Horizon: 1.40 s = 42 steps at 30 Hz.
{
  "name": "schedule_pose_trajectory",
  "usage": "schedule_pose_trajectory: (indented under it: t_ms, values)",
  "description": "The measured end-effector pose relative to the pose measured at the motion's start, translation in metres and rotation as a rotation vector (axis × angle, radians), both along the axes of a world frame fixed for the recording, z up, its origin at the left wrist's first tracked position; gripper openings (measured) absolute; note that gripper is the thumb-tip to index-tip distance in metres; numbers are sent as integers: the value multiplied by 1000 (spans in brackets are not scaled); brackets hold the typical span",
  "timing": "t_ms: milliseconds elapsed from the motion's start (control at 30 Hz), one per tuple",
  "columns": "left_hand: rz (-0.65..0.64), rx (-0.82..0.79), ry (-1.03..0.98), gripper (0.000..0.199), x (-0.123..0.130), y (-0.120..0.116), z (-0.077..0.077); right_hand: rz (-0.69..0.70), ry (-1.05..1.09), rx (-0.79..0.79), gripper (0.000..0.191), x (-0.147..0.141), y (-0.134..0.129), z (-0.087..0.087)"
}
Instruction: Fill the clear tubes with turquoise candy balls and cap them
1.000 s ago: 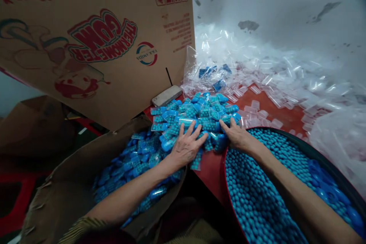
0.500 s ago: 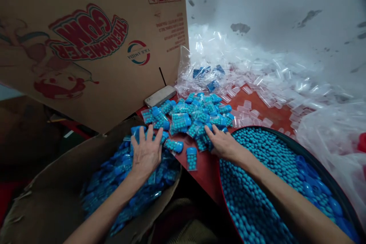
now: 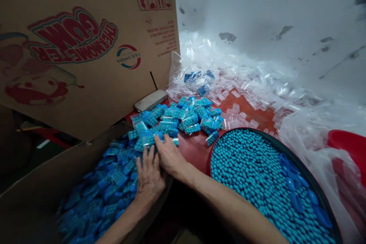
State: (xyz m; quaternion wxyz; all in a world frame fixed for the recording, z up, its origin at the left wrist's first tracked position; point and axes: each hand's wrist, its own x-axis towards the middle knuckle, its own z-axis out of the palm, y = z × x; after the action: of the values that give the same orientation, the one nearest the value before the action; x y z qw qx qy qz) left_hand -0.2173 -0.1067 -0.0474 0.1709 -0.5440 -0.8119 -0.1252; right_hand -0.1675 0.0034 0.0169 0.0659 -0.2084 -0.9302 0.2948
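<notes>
Small clear containers with blue caps, filled with blue balls, lie in a heap (image 3: 183, 116) on the red tabletop (image 3: 193, 148). My right hand (image 3: 171, 158) is at the heap's near left edge, fingers extended against a few containers (image 3: 148, 139) by the box rim. Just below it, my left hand (image 3: 151, 179) has its fingers stretched out, tips close to the same containers. Under and left of the hands, an open cardboard box (image 3: 85, 148) holds many more filled containers (image 3: 114, 177). Neither hand is wrapped round a container.
A round dark-rimmed tub (image 3: 311, 175) of loose blue balls stands at right, with blue scoop-like pieces (image 3: 296, 187) in it. Clear empty cases (image 3: 257, 84) pile against the wall. A large printed carton (image 3: 94, 84), a grey device (image 3: 151, 100) and a red basin (image 3: 347, 148) stand around.
My right hand has swept left from the heap's right side to beside my left hand, shifting containers toward the box. My left hand has moved down slightly. The view has turned right.
</notes>
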Motion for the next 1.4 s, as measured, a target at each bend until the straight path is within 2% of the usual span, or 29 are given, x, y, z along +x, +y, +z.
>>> schedule_pose_trajectory:
  t_ms: [100, 167, 233, 267, 300, 333, 367, 400, 467, 533, 600, 700, 767, 867, 1000, 1133, 1267, 1333, 1400]
  values:
    - [126, -23, -8, 46, -24, -14, 5, 177, 41, 54, 36, -10, -7, 16]
    - [205, -43, -34, 39, -30, -21, 15, 204, 34, 174, 38, 1, 3, 27]
    - [220, -41, -62, 34, -25, -24, 25, 77, -46, 333, 45, 27, 29, 35]
    - [196, -37, -72, 32, -18, -21, 30, -67, -149, 408, 50, 43, 47, 36]
    - [112, -38, -90, 32, -9, -14, 33, -185, -295, 440, 54, 57, 67, 35]
    - [13, -58, -132, 34, 1, -3, 35, -255, -351, 434, 58, 70, 89, 31]
    - [-92, -82, -147, 37, 11, 11, 34, -269, -384, 415, 66, 80, 110, 25]
    - [-203, -108, -135, 42, 20, 27, 32, -267, -425, 390, 72, 86, 129, 17]
    - [-402, -148, -110, 46, 36, 65, 24, -195, -551, 286, 72, 91, 155, 3]
    - [-536, -169, -112, 47, 46, 98, 16, -159, -606, 239, 66, 89, 164, -7]
    - [-556, -162, -126, 46, 52, 120, 11, -212, -607, 260, 62, 85, 160, -10]
    - [-536, -152, -130, 43, 50, 128, 8, -344, -537, 292, 62, 76, 141, -8]
    - [-508, -148, -125, 41, 44, 124, 7, -404, -440, 250, 61, 69, 124, -5]
    - [-391, -134, -125, 37, 33, 110, 7, -489, -283, 153, 55, 55, 95, -2]
    - [-215, -145, -90, 37, 13, 84, 8, -503, -143, 23, 59, 28, 53, 1]
    - [-97, -177, 3, 38, -15, 45, 10, -425, -56, -113, 59, -2, 16, 3]
    - [-6, -244, 47, 28, -42, 4, 17, -190, 78, -188, 63, -20, -8, 9]
    - [56, -319, 23, 30, -50, -11, 25, -52, 105, -133, 60, -16, -13, 18]
    - [140, -390, 6, 35, -54, -21, 35, 26, 58, 18, 49, 0, -10, 28]
